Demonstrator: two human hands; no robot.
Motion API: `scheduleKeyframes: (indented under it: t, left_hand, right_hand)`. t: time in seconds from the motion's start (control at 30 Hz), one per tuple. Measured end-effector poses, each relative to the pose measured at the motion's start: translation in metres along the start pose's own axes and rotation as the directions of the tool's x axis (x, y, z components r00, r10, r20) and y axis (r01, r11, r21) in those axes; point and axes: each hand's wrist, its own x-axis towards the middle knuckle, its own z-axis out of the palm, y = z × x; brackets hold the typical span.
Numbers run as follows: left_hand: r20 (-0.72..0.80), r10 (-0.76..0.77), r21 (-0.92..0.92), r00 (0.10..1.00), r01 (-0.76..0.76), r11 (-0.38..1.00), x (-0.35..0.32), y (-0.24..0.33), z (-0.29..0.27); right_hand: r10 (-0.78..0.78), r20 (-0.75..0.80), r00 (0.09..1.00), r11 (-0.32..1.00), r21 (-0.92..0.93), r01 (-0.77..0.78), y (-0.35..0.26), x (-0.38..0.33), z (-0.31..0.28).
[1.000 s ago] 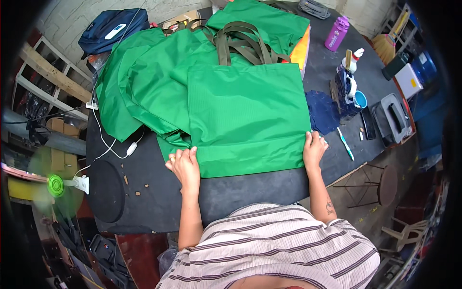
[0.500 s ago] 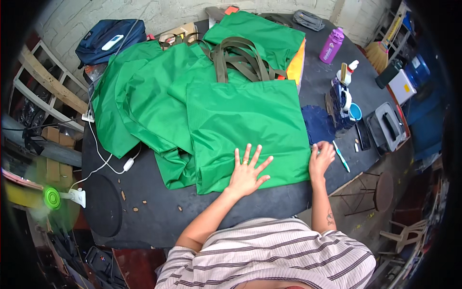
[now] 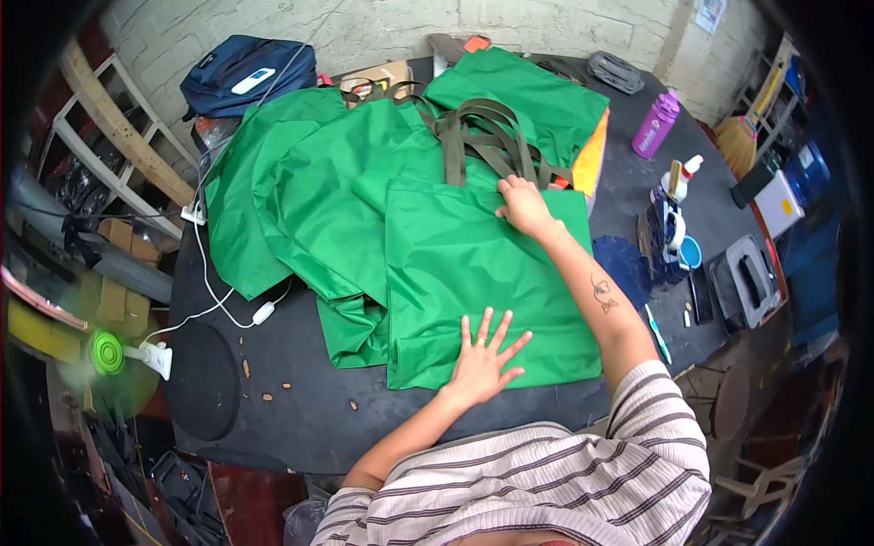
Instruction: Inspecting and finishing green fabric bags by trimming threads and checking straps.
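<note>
A green fabric tote bag [image 3: 473, 273] lies flat on the black table [image 3: 300, 419], on top of a pile of several similar green bags [image 3: 300, 182]. Its olive strap handles [image 3: 482, 136] lie beyond its top edge. My left hand [image 3: 482, 359] presses flat on the bag near its lower edge, fingers spread, a ring on one finger. My right hand [image 3: 523, 205] reaches across to the bag's top edge beside the handles, fingers curled on the fabric there.
A navy backpack [image 3: 246, 73] sits at the back left. To the right stand a purple bottle [image 3: 657, 126], a tool holder [image 3: 669, 227], a blue cup [image 3: 690, 253] and a black device [image 3: 742, 282]. A white cable [image 3: 228, 309] and a green fan [image 3: 107, 352] are at left.
My left hand slid from the bag's lower left corner to the middle of its lower edge. My right hand left the lower right corner and went up to the top edge.
</note>
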Motion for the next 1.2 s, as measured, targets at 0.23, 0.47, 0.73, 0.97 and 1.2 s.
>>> scheduleKeyframes:
  t: [0.23, 0.47, 0.73, 0.97, 1.2]
  left_hand:
    - [-0.082, 0.086, 0.057, 0.993, -0.081, 0.995, 0.008, 0.009, -0.010]
    - [-0.102, -0.033, 0.005, 0.994, 0.033, 0.999, 0.021, -0.009, 0.009]
    - [-0.101, -0.026, 0.055, 0.995, 0.032, 0.998, 0.020, -0.009, 0.012]
    - [-0.098, -0.027, 0.016, 0.995, 0.028, 0.999, 0.019, -0.009, 0.010]
    - [-0.090, -0.047, 0.025, 0.995, 0.050, 0.998, 0.020, -0.008, 0.010]
  right_hand:
    - [-0.014, -0.089, 0.996, 0.999, 0.050, 0.018, -0.010, -0.011, -0.001]
    - [-0.031, -0.098, 0.995, 0.998, 0.047, 0.036, -0.011, -0.019, -0.004]
    - [0.060, -0.110, 0.992, 0.991, -0.110, -0.073, -0.018, -0.014, -0.001]
    - [0.083, 0.160, 0.984, 0.951, 0.281, -0.126, -0.001, -0.022, -0.014]
    - [-0.361, 0.443, 0.820, 0.494, 0.837, -0.235, 0.028, -0.019, -0.060]
